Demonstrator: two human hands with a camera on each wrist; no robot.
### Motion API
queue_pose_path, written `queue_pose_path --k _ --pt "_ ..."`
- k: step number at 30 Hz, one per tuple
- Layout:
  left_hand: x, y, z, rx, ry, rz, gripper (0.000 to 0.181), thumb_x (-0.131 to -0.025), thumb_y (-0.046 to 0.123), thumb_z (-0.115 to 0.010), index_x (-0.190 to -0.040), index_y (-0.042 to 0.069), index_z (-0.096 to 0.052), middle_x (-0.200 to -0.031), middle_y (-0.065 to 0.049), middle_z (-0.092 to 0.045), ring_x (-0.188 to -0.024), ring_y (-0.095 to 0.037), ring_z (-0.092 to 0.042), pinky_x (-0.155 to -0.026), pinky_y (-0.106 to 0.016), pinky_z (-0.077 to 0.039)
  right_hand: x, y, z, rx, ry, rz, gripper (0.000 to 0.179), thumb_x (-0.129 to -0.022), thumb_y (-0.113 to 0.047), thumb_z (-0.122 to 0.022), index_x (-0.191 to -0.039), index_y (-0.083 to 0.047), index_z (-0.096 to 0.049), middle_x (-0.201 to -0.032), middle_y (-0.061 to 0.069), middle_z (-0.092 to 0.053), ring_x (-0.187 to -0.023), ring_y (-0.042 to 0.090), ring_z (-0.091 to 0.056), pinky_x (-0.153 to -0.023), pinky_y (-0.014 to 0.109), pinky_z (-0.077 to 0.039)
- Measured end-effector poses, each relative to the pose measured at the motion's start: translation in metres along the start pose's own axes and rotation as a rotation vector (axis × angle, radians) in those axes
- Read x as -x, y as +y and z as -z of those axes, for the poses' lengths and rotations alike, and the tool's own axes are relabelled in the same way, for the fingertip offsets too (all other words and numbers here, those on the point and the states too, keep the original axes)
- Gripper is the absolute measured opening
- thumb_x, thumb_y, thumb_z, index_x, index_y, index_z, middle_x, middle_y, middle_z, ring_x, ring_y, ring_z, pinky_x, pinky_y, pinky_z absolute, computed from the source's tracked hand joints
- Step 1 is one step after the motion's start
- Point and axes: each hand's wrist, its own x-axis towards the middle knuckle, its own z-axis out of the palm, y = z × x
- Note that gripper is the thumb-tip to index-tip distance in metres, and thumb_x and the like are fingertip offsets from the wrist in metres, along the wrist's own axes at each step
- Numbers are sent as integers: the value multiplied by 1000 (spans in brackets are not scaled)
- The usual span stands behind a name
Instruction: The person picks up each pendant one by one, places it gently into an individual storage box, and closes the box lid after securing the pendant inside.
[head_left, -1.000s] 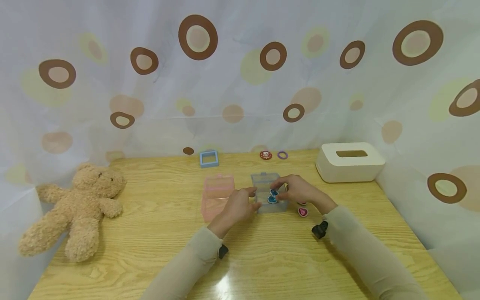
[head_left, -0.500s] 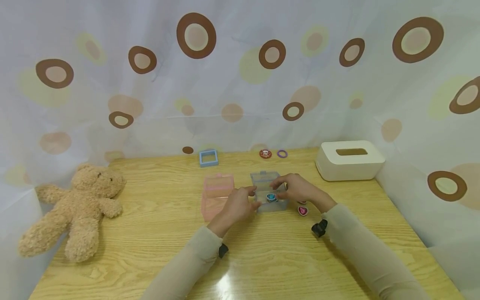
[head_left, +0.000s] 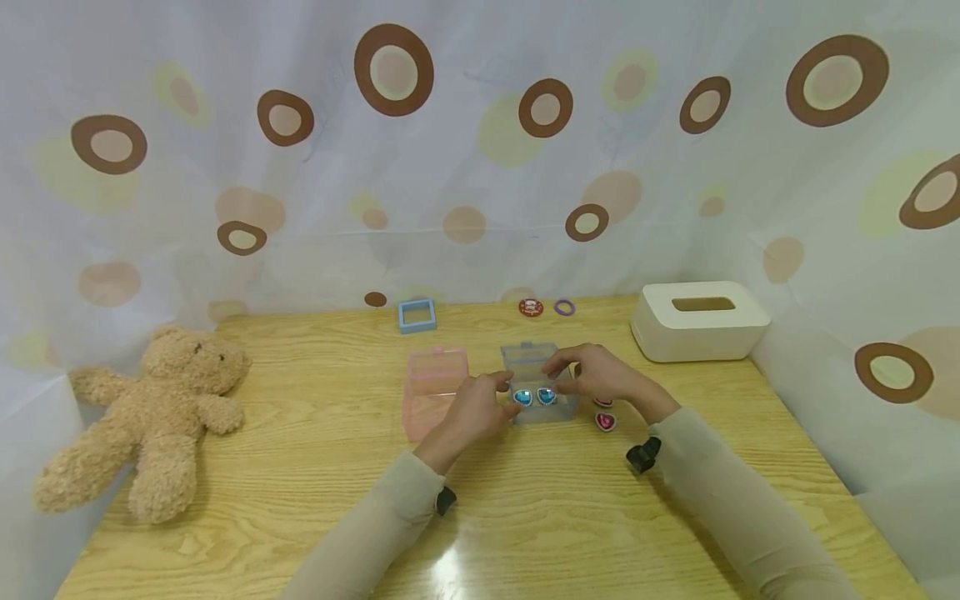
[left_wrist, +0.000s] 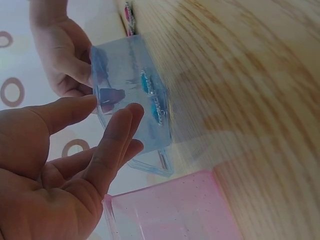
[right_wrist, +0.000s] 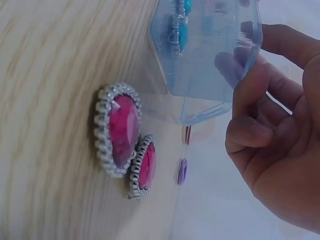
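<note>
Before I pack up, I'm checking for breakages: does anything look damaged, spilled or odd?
Nothing visibly damaged or spilled stands out: two blue silver-rimmed gems lie side by side inside the open translucent blue plastic box.

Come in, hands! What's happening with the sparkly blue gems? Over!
Left hand, right hand at opposite sides of the blue box. Two blue gems inside, side by side. Nothing seen in the way; pink gems outside, on the table.

Smooth, see-through plastic blue box (right_wrist: 205,70); glossy wood-grain table (head_left: 540,517).
</note>
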Motion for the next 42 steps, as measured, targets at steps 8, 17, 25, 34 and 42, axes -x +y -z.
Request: queue_pose_path --k 8,17,25,34,42 --pt "0 -3 -1 0 17 -25 56 -90 22 -75 -140 4 -56 -126 -16 -70 -112 -31 -68 -92 -41 -56 2 2 4 -25 12 -14 26 -93 -19 -71 -117 -10 -72 -110 6 -74 -96 16 -65 -82 35 -53" --pt "1 -6 5 85 9 -40 49 -91 16 -74 -136 5 -59 -126 -17 -68 -99 -26 -74 -78 -33 -61 6 3 13 -31 54 -48 27 -92 -19 -71 -118 -11 -71 -106 1 -74 -97 23 -65 -82 34 -53" --pt "7 -17 17 201 15 -53 43 -93 15 -71 -134 7 -61 -127 -14 -66 -101 -26 -73 -73 -28 -61 11 9 22 -85 62 -57 28 -94 -19 -70 -121 -10 -69 -107 4 -72 -72 15 -60 -64 28 -52" --pt "17 -36 36 223 77 -93 38 -92 16 -72 -128 8 -65 -124 -15 -69 -98 -26 -73 -80 -33 -61 18 19 27 -106 77 -88 29 -93 -25 -72 -118 -11 -70 -107 5 -71 -69 16 -60 -62 28 -53" --pt "29 -49 50 249 119 -112 37 -92 14 -72 -128 7 -65 -122 -13 -69 -100 -29 -72 -80 -34 -61 23 24 28 -116 84 -108 27 -93 -24 -72 -117 -13 -70 -108 8 -71 -73 25 -65 -65 28 -54"
